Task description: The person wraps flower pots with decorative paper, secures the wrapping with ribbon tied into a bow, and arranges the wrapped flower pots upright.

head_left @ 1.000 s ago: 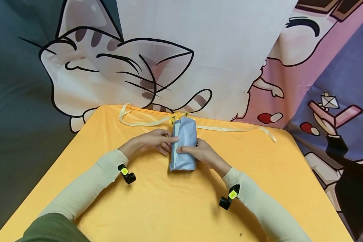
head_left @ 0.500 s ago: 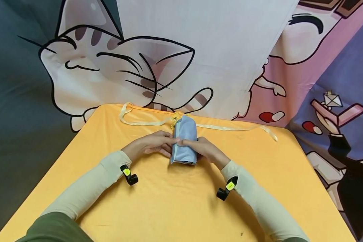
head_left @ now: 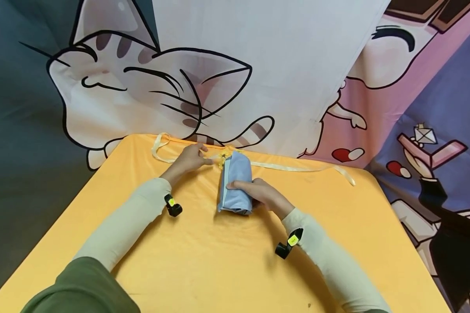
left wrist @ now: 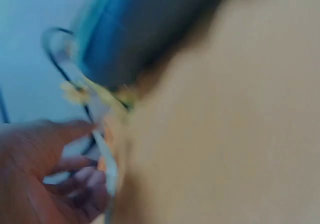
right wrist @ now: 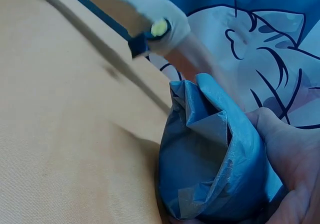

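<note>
A small bouquet wrapped in blue paper [head_left: 238, 174] lies near the back of the table, yellow flowers [head_left: 224, 157] showing at its far end. My right hand [head_left: 262, 193] grips the wrap from the right, thumb across its front. The folded bottom of the blue wrap [right wrist: 210, 149] faces the right wrist camera. To the left of the flowers, my left hand [head_left: 189, 160] is at the cream ribbon [head_left: 286, 166], which runs behind the bouquet. In the left wrist view, a gap separates the thumb from the fingers beside the ribbon [left wrist: 111, 171]; that view is blurred.
A yellow cloth [head_left: 203, 261] covers the table. Behind its back edge hangs a printed curtain with a cartoon cat [head_left: 141, 87]. The ribbon's right end [head_left: 346, 174] trails toward the right back corner.
My left hand has let go of the bouquet's left side and moved away and to the left, to the ribbon. The right hand keeps its grip; the wrap has shifted slightly.
</note>
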`<action>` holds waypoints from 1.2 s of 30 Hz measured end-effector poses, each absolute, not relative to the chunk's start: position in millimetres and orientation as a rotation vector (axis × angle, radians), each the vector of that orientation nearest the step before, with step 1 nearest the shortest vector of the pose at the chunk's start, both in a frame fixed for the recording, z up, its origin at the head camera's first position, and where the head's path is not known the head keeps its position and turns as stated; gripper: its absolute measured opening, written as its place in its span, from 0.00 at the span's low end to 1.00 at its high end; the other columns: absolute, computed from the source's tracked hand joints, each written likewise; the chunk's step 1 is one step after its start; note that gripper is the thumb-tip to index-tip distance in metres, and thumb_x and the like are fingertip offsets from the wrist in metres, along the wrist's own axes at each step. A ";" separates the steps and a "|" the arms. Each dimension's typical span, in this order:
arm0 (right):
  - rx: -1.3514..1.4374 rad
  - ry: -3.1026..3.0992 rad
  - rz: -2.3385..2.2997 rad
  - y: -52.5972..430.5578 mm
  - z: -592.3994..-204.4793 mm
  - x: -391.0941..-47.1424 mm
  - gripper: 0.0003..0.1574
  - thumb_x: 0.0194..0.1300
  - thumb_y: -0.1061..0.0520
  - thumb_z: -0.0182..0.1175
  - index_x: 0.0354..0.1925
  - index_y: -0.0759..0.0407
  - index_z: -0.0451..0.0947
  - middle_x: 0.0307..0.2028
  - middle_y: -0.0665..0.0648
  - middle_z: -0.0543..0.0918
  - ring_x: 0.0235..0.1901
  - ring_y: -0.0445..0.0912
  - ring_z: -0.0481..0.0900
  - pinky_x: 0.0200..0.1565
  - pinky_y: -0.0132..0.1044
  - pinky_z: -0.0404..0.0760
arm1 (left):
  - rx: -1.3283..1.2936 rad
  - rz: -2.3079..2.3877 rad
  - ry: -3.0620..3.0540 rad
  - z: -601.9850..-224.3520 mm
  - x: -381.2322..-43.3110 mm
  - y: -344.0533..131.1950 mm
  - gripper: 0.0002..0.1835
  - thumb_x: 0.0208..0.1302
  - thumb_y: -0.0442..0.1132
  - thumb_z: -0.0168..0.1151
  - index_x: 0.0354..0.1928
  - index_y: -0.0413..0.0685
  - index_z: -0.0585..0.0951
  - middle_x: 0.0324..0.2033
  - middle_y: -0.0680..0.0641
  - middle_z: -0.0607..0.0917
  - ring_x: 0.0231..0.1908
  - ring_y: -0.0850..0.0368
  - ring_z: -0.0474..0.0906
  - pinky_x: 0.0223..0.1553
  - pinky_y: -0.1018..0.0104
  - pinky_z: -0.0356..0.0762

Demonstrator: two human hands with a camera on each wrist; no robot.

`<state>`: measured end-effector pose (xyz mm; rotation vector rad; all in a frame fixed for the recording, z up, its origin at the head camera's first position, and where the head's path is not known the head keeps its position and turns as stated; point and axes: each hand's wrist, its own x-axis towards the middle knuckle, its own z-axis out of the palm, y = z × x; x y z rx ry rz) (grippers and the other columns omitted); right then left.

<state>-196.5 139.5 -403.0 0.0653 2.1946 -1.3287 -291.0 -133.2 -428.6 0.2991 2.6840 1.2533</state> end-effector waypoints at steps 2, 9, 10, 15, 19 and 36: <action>0.068 2.188 -1.327 137.6 -405.6 -194.7 0.48 0.64 0.27 0.76 0.60 0.64 0.81 0.43 0.57 0.92 0.36 0.46 0.90 0.36 0.38 0.91 | 0.341 1.224 2.769 -437.6 -300.9 -131.9 0.22 0.79 0.47 0.74 0.63 0.37 0.86 0.52 0.36 0.88 0.48 0.45 0.83 0.51 0.53 0.83; 0.072 2.175 -1.343 132.5 -409.3 -188.9 0.49 0.63 0.26 0.76 0.60 0.64 0.81 0.44 0.57 0.92 0.37 0.47 0.90 0.37 0.38 0.91 | 0.367 1.246 2.873 -485.0 -367.6 -143.4 0.21 0.81 0.42 0.62 0.23 0.55 0.79 0.22 0.54 0.78 0.26 0.56 0.68 0.37 0.59 0.75; 0.073 2.180 -1.341 132.0 -409.6 -188.6 0.48 0.62 0.26 0.76 0.59 0.63 0.81 0.44 0.57 0.91 0.37 0.47 0.90 0.37 0.38 0.91 | 0.324 1.206 2.887 -492.1 -377.2 -146.5 0.22 0.79 0.42 0.61 0.20 0.57 0.75 0.20 0.55 0.72 0.24 0.57 0.64 0.35 0.60 0.71; 0.068 2.186 -1.343 130.9 -410.0 -186.3 0.47 0.63 0.27 0.76 0.60 0.63 0.82 0.45 0.57 0.92 0.39 0.46 0.90 0.39 0.37 0.91 | 0.246 1.034 2.890 -502.5 -387.5 -152.2 0.15 0.76 0.45 0.66 0.27 0.52 0.82 0.26 0.51 0.80 0.27 0.54 0.71 0.37 0.58 0.73; 0.051 2.195 -1.377 132.7 -408.0 -183.4 0.44 0.65 0.29 0.76 0.59 0.63 0.83 0.45 0.57 0.93 0.40 0.46 0.91 0.40 0.37 0.91 | 0.264 1.143 2.872 -479.0 -357.7 -148.8 0.17 0.77 0.48 0.71 0.53 0.41 0.88 0.48 0.40 0.90 0.43 0.46 0.83 0.50 0.48 0.84; 0.004 2.240 -1.534 140.2 -411.0 -166.0 0.52 0.66 0.40 0.80 0.74 0.64 0.70 0.59 0.65 0.88 0.52 0.51 0.92 0.55 0.42 0.91 | 0.398 0.929 2.979 -462.9 -323.4 -138.1 0.22 0.80 0.45 0.67 0.66 0.37 0.84 0.59 0.36 0.87 0.60 0.36 0.81 0.65 0.39 0.81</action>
